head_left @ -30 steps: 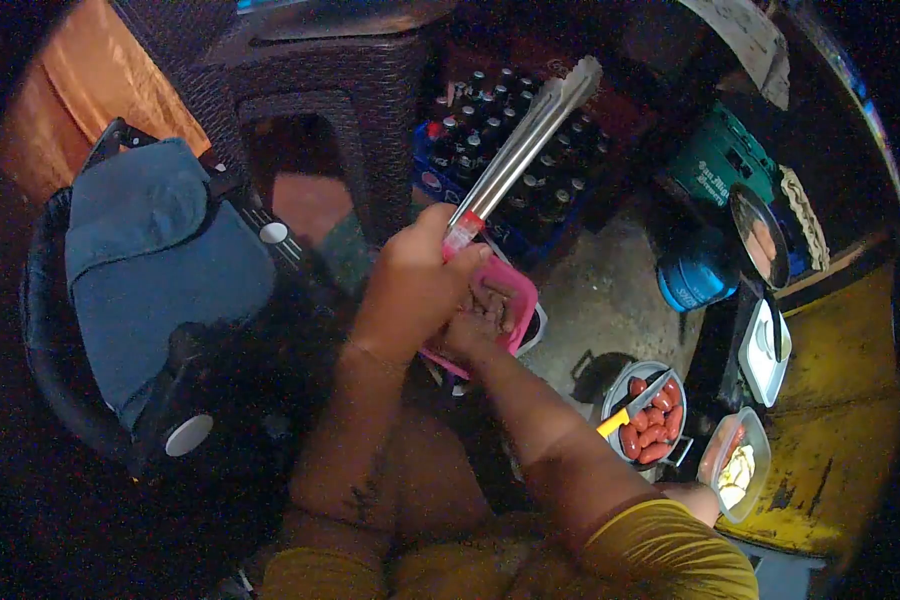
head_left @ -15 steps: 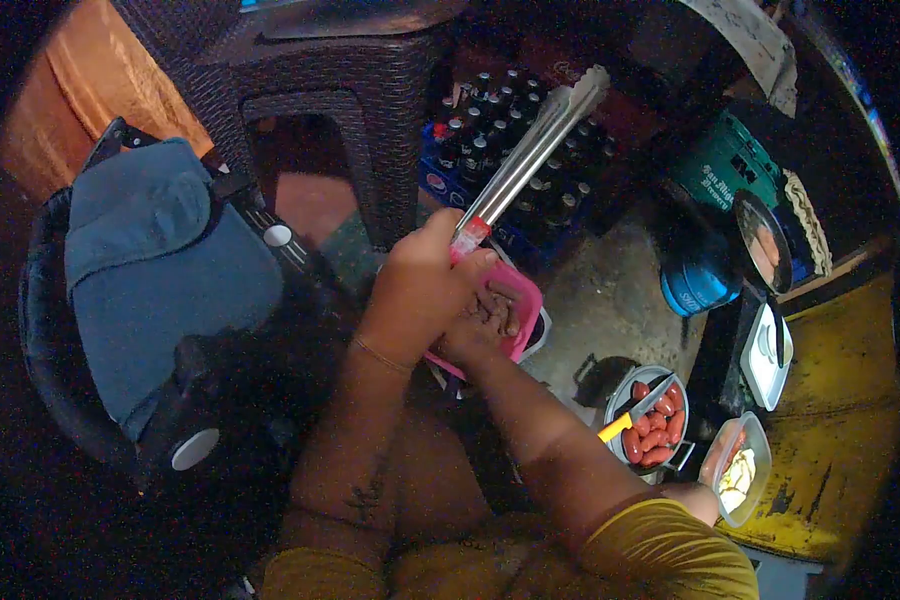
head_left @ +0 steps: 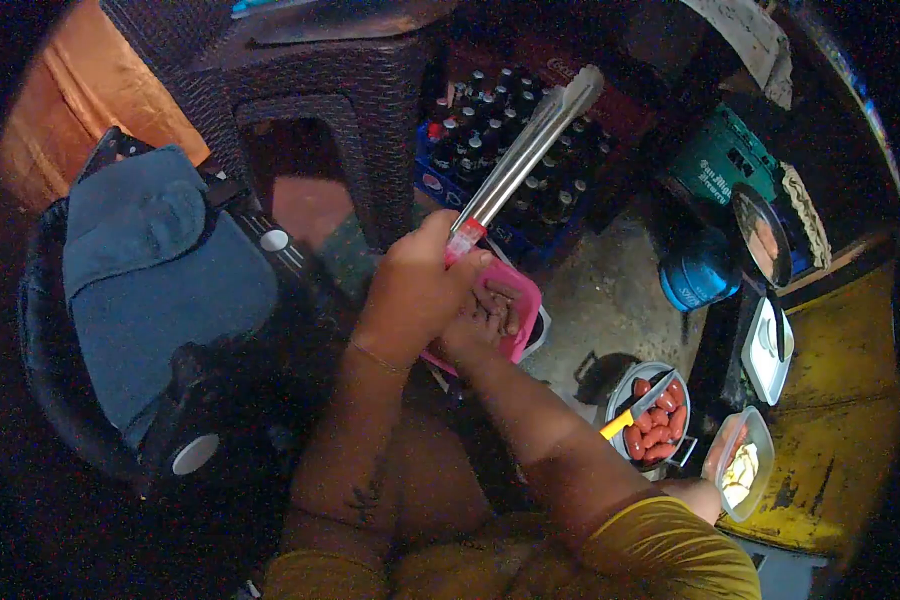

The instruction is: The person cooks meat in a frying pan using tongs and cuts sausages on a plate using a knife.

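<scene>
My left hand is closed around the red grip of metal tongs, which point up and away to the right. Below it, my right hand reaches into a pink plastic container. Brownish, finger-long shapes lie in the container just beyond that hand; whether some are my fingers or sausage-like pieces I cannot make out. My left hand hides part of the right hand and of the container's near side.
To the right, a pot holds red sausages with a yellow-handled knife across it. A clear tub, white tray and frying pan stand beyond. A bottle crate is ahead; a stroller sits left.
The view has shifted very slightly. Both hands and the tongs keep nearly the same position, and the tongs are still held.
</scene>
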`<state>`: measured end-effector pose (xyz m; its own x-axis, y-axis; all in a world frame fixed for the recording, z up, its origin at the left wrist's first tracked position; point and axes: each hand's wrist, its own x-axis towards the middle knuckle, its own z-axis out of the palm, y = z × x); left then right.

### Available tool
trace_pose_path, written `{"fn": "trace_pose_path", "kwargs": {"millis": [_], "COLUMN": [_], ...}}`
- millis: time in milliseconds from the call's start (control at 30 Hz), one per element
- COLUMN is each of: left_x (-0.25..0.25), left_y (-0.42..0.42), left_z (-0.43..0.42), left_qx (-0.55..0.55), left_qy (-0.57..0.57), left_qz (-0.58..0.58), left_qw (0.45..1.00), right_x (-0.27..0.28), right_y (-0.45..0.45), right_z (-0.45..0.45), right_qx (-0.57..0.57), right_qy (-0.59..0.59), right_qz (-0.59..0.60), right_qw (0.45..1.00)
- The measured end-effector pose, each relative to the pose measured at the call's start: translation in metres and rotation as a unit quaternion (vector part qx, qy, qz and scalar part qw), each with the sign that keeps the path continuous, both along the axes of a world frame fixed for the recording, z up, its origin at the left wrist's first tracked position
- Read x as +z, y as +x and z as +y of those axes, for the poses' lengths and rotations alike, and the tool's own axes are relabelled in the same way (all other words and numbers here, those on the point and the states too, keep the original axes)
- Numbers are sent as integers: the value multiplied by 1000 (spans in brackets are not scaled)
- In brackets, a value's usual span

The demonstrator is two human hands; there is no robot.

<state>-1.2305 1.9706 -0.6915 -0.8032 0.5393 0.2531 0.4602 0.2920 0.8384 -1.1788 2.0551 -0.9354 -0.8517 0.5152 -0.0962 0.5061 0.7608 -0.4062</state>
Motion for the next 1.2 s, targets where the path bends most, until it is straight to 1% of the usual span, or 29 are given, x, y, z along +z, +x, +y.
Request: {"fn": "trace_pose_path", "kwargs": {"millis": [33, 100, 133, 167, 233, 267, 333, 367, 400, 433, 467, 533, 567, 633, 700, 733, 800, 867, 933, 1000, 1033, 1100, 1200], "left_x": [-1, -5, -6, -4, -1, 0, 1, 2, 4, 6, 5, 4, 4, 7, 2, 1, 5, 6, 2, -1, -2, 1, 1], "left_y": [0, -1, -1, 0, 1, 2, 2, 2, 2, 2, 2, 2, 2, 3, 3, 2, 4, 4, 2, 1, 0, 1, 1], "left_z": [1, 2, 2, 3, 3, 2, -1, -1, -2, -1, 0, 2, 3, 4, 6, 7, 7, 7, 6, 5, 5, 5, 5], "left_qx": [0, -5, -8, -8, -5, -3, -3, -2, -2, -3, -7, 12, 11, -8, -7, -7, -8, -8, -8, -8, -9, -8, -8], "left_qy": [4, 14, 23, 24, 8, 7, 7, 7, 10, 12, 12, -13, -13, -16, -18, -19, -21, -22, -11, -5, 0, -4, -12], "left_qz": [3, -3, -10, -11, 24, 25, 39, 38, -18, -73, -73, -34, -34, -28, -33, -38, -48, -58, -40, -37, -32, -37, -46], "left_qw": [1000, 1000, 1000, 1000, 1000, 1000, 999, 999, 1000, 997, 997, 999, 999, 999, 999, 999, 999, 998, 999, 999, 999, 999, 999], "right_x": [-1, -3, 15, 51, 46, 3, -9, 17, 32, 25, 17, 7, 0, 5, 15, 6, -6, -10, -13, -16, -4, 21, 29], "right_y": [-1, -3, -2, 2, 4, 6, 11, 7, 7, 10, 11, 13, 14, 19, 26, 26, 21, 20, 19, 19, 21, 24, 23], "right_z": [2, 7, 5, 0, 5, 20, 47, 64, 74, 79, 83, 82, 74, 53, 33, 29, 24, 24, 21, 20, 20, 22, 24], "right_qx": [-1, 29, 29, 51, 75, 96, 116, 131, 144, 142, 98, 54, 138, 217, 167, 167, 106, 107, 110, 110, 111, 152, 173], "right_qy": [0, -1, 0, 0, 0, 26, 51, -38, -127, -127, -256, -380, -216, -46, 33, 32, 114, 103, 91, 104, 104, 59, 46], "right_qz": [6, -124, -124, -164, -203, -125, -46, -80, -113, -114, -71, -24, -62, -100, -47, -46, 19, 18, 14, -9, -11, -62, -93], "right_qw": [1000, 992, 992, 985, 976, 987, 991, 987, 975, 975, 959, 923, 965, 970, 984, 984, 988, 989, 990, 988, 988, 985, 979]}}
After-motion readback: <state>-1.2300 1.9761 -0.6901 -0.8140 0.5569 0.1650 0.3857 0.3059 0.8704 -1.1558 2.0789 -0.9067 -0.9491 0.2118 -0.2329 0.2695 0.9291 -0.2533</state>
